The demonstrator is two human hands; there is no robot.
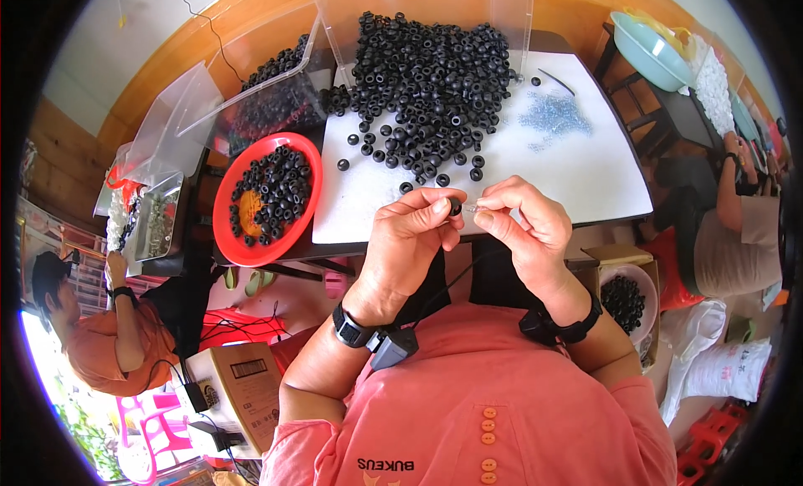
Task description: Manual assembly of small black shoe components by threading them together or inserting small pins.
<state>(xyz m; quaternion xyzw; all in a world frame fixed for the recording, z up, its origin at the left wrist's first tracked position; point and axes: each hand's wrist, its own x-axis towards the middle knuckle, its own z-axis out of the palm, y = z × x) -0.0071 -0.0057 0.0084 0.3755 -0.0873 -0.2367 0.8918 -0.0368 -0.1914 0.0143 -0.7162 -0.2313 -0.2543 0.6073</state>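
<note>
My left hand (407,235) is closed, with a small black ring-shaped part (454,207) pinched between thumb and fingertips. Just to its right, my right hand (531,235) pinches a tiny clear piece (471,207), its exact kind too small to make out. The two hands nearly meet over the front edge of a white board (606,181). Beyond them a heap of similar black hollow parts (427,84) spills onto the board out of a clear plastic bin. To the right of that heap lies a scatter of tiny clear bluish pieces (556,115).
A red plate (221,214) of black parts stands left of the board, beside another clear bin (276,101). A thin dark rod (557,82) lies at the far right. Below the table's right is a bowl of black parts (623,304). Two other people work at the sides.
</note>
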